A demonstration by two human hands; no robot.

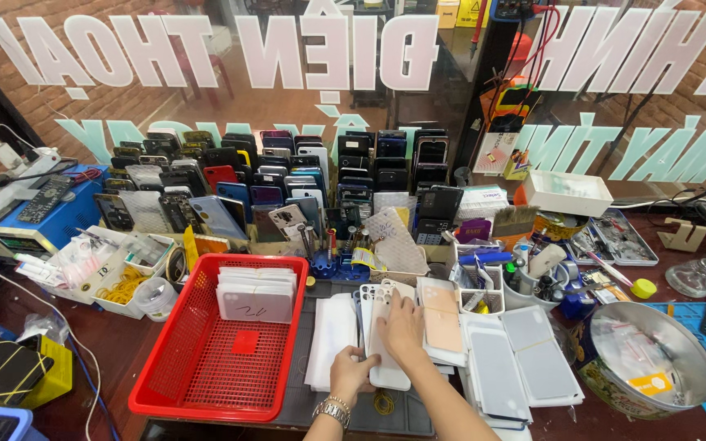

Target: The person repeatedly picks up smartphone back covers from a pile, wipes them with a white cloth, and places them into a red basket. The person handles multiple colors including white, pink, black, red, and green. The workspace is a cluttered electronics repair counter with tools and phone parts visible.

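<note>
- While the right hand [402,327] lies flat, fingers spread and pressed on a white phone back panel [386,343], that panel sits under the palm, on the dark work mat [320,408].
- The left hand [351,374], a metal bracelet at its wrist, curls at the panel's near left edge; whether its fingers pinch the edge I cannot tell.
- The panel is thin, glossy and rounded at the corners, with a camera cut-out near the top.
- Just right lies a pale peach panel [443,320], then frosted grey panels [525,359].
- Left stands a red plastic mesh basket [198,376] holding a stack of white panels [256,296].
</note>
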